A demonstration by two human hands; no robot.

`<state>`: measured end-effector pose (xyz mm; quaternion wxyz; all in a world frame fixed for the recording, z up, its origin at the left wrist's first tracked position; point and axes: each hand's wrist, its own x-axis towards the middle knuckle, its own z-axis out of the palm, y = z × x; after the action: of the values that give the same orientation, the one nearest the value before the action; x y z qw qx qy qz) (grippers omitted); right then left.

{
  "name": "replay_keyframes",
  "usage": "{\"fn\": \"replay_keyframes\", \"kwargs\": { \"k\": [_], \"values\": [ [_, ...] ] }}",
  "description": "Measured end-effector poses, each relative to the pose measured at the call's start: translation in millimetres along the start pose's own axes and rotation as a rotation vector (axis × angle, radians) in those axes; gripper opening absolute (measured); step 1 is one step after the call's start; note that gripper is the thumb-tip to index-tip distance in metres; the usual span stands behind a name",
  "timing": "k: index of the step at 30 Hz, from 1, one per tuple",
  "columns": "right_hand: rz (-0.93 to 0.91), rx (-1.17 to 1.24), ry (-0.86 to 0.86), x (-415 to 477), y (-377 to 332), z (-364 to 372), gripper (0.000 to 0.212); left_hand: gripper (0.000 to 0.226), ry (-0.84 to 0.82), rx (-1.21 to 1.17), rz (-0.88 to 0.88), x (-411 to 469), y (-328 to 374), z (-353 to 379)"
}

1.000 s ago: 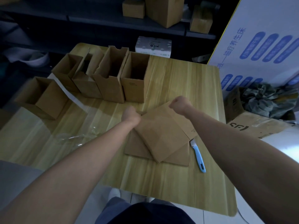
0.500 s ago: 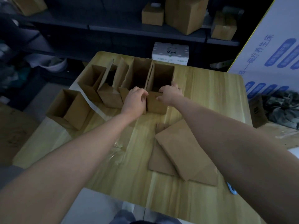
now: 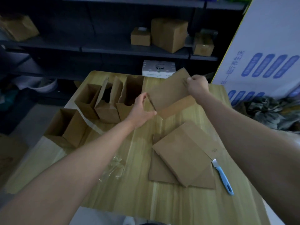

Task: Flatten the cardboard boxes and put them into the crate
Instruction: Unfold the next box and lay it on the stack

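Note:
A brown cardboard box (image 3: 168, 93) is tilted above the wooden table (image 3: 146, 200), pulled out from the row. My left hand (image 3: 141, 109) holds its near left edge between thumb and fingers. My right hand (image 3: 197, 86) pinches its far upper corner. Three open boxes (image 3: 112, 101) stand in a row to the left, and one more open box (image 3: 68, 127) sits at the table's left edge. Flattened boxes (image 3: 183, 158) lie stacked at the near right. No crate is in sight.
A blue-handled knife (image 3: 223, 176) lies right of the flattened stack. Crumpled clear tape (image 3: 113, 168) lies near the middle. A white box (image 3: 158, 69) stands behind the table, dark shelves with cartons (image 3: 168, 34) beyond, a large printed carton (image 3: 266, 51) at the right.
Both hands left the flattened stack, reached to the rightmost standing box, took hold of it and pulled it out to the right, tilting it.

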<state>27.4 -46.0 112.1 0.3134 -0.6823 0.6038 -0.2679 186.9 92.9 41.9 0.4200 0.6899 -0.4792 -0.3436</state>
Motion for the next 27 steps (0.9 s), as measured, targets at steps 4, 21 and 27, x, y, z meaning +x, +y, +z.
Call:
{"fn": "replay_keyframes", "kwargs": {
  "k": [4, 21, 27],
  "values": [
    [0.117, -0.202, -0.028, -17.2, -7.9, -24.8, 0.033, 0.120, -0.076, -0.092, 0.030, -6.6, 18.9, -1.5],
    [0.065, 0.123, -0.157, -70.2, 5.7, 30.3, 0.020, 0.041, 0.167, 0.414, 0.073, -55.7, -10.5, -19.0],
    [0.070, 0.006, -0.246, -80.8, 18.2, 51.2, 0.021, 0.035, 0.095, 0.462, -0.007, -66.3, -22.5, -11.4]
  ]
}}
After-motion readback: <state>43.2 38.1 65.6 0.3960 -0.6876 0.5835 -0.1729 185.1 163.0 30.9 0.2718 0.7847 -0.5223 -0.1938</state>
